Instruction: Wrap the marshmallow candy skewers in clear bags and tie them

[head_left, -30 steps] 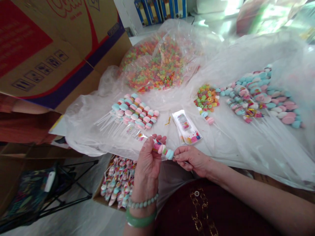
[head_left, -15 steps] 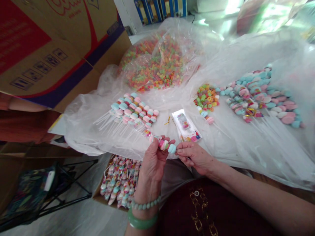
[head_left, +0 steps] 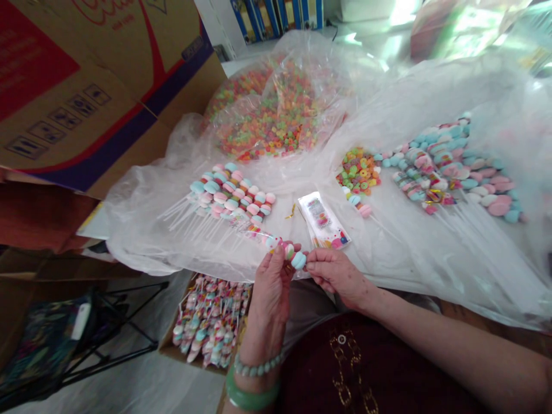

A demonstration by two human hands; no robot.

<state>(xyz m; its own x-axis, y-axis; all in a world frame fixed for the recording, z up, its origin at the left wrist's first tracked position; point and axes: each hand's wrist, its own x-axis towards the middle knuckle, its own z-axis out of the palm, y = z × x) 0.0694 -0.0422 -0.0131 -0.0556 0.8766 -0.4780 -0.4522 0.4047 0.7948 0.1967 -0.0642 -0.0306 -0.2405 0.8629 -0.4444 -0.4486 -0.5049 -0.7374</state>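
My left hand (head_left: 271, 287) is closed round a candy skewer (head_left: 290, 254) of pastel marshmallow discs, part way inside a clear printed wrapper that trails up to the left. My right hand (head_left: 334, 272) pinches the skewer's near end beside the blue disc. Both hands hover at the table's front edge, over my lap. A stack of empty printed wrappers (head_left: 324, 220) lies just beyond them.
A pile of bare skewers (head_left: 230, 194) lies left of centre, a bigger pile (head_left: 452, 167) at the right. A small heap of ring candies (head_left: 359, 171) and a large bag of them (head_left: 276, 115) lie behind. Wrapped skewers fill a box (head_left: 207, 319) below. A cardboard carton (head_left: 86, 75) stands left.
Both hands have risen slightly toward the table edge with the skewer. The wrapper has slid further along the candy, and my right hand's pinch has closed in beside the blue disc.
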